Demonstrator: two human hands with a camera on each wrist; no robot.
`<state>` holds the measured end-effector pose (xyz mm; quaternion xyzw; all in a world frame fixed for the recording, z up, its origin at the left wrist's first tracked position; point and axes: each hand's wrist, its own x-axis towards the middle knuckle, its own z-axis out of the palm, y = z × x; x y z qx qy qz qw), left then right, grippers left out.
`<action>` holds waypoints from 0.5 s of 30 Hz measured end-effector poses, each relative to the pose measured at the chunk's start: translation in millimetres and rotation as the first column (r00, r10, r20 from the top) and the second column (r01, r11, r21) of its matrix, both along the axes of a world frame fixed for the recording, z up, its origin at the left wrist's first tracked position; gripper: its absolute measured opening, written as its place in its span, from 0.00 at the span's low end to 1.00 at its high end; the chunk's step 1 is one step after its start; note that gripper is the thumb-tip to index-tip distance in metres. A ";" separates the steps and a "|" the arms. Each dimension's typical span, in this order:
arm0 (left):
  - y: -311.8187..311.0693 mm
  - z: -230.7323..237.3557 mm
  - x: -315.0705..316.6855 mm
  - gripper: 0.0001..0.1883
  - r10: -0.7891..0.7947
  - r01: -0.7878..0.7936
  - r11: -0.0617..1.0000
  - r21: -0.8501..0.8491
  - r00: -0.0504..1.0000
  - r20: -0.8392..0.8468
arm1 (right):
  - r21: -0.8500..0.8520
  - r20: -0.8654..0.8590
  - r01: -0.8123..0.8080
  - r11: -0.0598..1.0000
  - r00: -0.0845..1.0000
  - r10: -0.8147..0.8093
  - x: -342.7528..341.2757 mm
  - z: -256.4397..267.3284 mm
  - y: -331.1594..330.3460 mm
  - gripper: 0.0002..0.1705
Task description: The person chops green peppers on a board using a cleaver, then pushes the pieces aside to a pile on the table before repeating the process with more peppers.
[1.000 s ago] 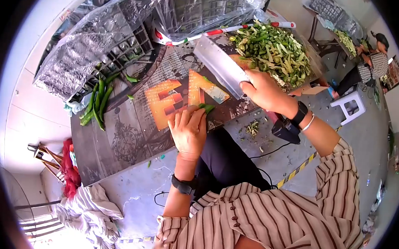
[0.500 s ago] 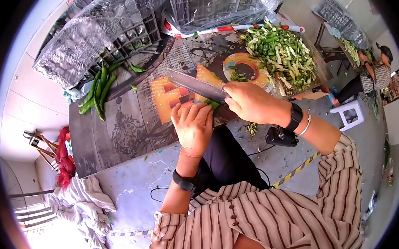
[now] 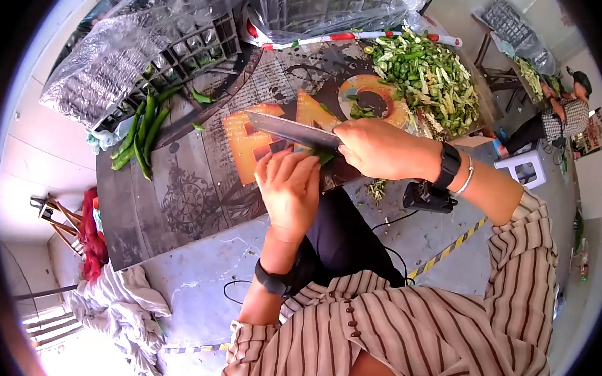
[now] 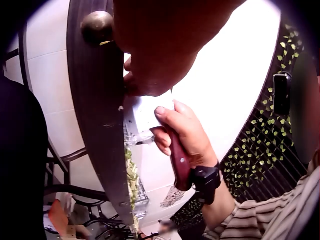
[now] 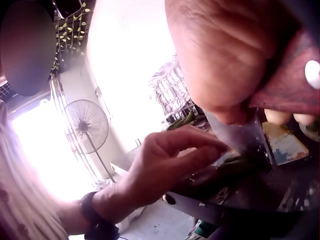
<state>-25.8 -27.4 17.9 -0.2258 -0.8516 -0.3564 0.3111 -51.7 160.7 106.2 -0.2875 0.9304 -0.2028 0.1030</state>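
In the head view my right hand (image 3: 383,148) grips a cleaver (image 3: 291,129) with a broad metal blade. Its reddish-brown handle (image 4: 181,162) shows in the left wrist view, with the fingers wrapped round it. My left hand (image 3: 289,193) holds a green pepper (image 3: 325,155) down near the table's front edge, fingers bent over it. Most of the pepper is hidden under the hands and blade. The blade stands on edge over the pepper, just beyond the left fingertips. In the right wrist view the left thumb and fingers (image 5: 170,160) come together close to the blade.
Chopped green peppers (image 3: 423,79) are heaped at the table's back right. Several whole green peppers (image 3: 142,134) lie at the left beside a plastic-covered black crate (image 3: 192,55). The dark patterned table (image 3: 145,215) has a near edge above my legs. Another person (image 3: 565,112) sits far right.
The cleaver has come left and toward me, from above the printed letters to the pepper by my left fingers, its blade turning from flat to edge-on. The left hand stays nearly in place.
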 end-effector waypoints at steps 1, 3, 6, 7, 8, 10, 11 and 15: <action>-2.8 5.1 -0.6 0.06 -0.031 0.031 0.996 0.079 1.000 0.004 | -0.001 0.003 0.005 1.000 1.000 -0.005 -0.1 2.8 -0.6 0.11; -8.2 24.1 -8.4 0.06 -0.037 0.038 0.995 0.096 0.999 -0.009 | 0.041 0.055 0.037 0.998 0.998 -0.039 0.7 7.0 -4.1 0.10; -7.5 42.6 -36.1 0.05 -0.017 0.026 0.995 0.101 0.996 -0.085 | 0.005 -0.017 -0.007 1.000 1.000 0.007 -0.5 2.5 -1.9 0.09; -5.7 46.4 -46.5 0.04 -0.016 0.022 0.998 0.060 0.994 -0.107 | 0.005 -0.020 -0.008 1.000 1.000 0.008 -0.9 2.3 -2.5 0.09; -3.6 49.3 -55.7 0.04 -0.017 0.020 1.000 0.019 0.991 -0.130 | 0.014 0.001 -0.001 1.000 1.000 0.001 -1.1 2.3 -2.9 0.09; -1.8 51.1 -70.4 0.05 -0.034 0.035 0.999 0.008 0.995 -0.090 | 0.024 0.023 0.014 1.000 1.000 -0.014 -0.9 3.4 -3.1 0.09; -2.1 50.2 -78.3 0.04 -0.070 0.067 0.997 -0.030 0.993 -0.092 | 0.028 0.032 0.008 1.000 0.999 -0.009 -1.3 5.1 -3.5 0.10; -0.1 41.0 -98.7 0.08 -0.121 0.111 0.983 -0.147 0.991 -0.059 | 0.007 0.060 0.012 1.000 0.998 -0.012 -4.7 2.5 -0.2 0.10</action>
